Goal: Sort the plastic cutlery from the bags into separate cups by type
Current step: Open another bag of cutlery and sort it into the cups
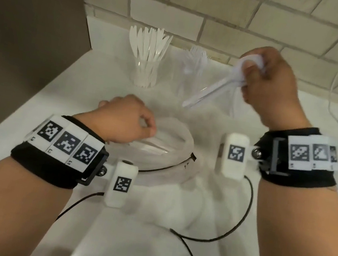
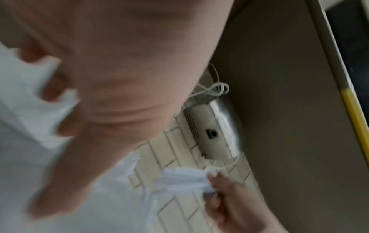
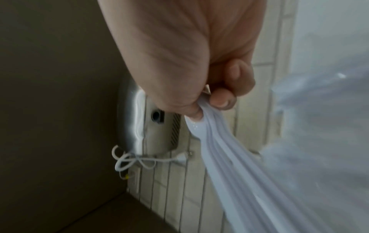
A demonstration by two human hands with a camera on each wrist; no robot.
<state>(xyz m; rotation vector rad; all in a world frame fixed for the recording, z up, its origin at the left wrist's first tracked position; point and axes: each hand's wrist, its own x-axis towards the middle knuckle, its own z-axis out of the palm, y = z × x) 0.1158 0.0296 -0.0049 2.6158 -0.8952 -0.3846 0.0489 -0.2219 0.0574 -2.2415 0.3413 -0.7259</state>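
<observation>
My right hand (image 1: pixel 269 84) has its grip tight on a bundle of spoons (image 1: pixel 212 90) above the third cup (image 1: pixel 218 96) on the counter (image 1: pixel 147 224), so I should tip the handles down while my left hand (image 1: pixel 129 119) pinches the bag (image 1: pixel 168 141).

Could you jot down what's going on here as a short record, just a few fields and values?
Setting: white counter against a tiled wall
Right hand: grips a bundle of white spoons, handles pointing down toward the cups
Left hand: grips the clear plastic bag lying on the counter
Knife cup: clear, filled with white knives
Fork cup: clear, holds white forks
Stage: spoons not yet in a cup
</observation>
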